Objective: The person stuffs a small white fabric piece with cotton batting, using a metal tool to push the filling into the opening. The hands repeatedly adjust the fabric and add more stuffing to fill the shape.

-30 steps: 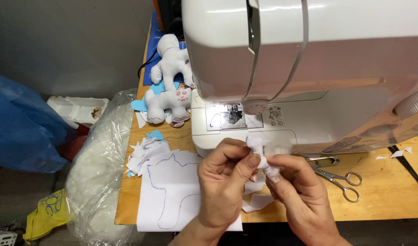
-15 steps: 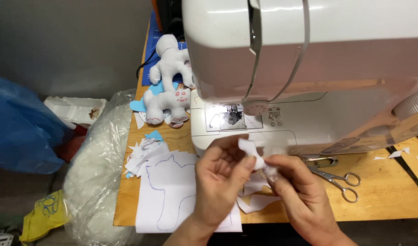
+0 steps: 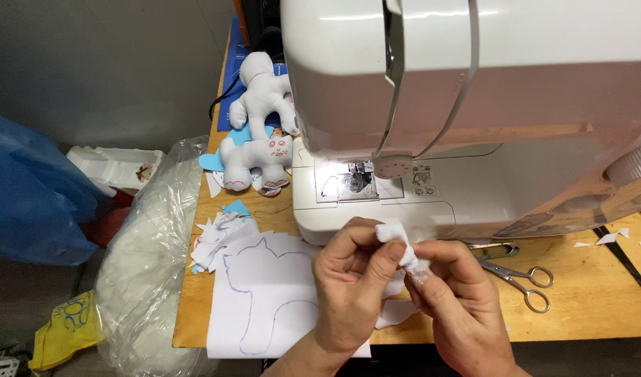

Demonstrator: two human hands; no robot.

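Observation:
Both my hands work a small white fabric piece [image 3: 396, 241] just in front of the white sewing machine [image 3: 467, 119]. My left hand [image 3: 352, 290] pinches its upper end between thumb and fingers. My right hand [image 3: 456, 300] grips its lower end, and more white cloth [image 3: 394, 313] hangs below the hands. Under my left wrist lies a white sheet with a drawn cat outline [image 3: 268, 300].
Small scissors [image 3: 519, 278] lie on the wooden table [image 3: 586, 307] to the right of my hands. Two white stuffed toy animals [image 3: 254, 132] and fabric scraps [image 3: 219, 234] sit at the left. A clear plastic bag of stuffing [image 3: 149, 279] and a blue bag [image 3: 27, 202] stand beside the table.
The fabric piece has been turned and bunched between my fingers, and my hands have stayed in front of the machine.

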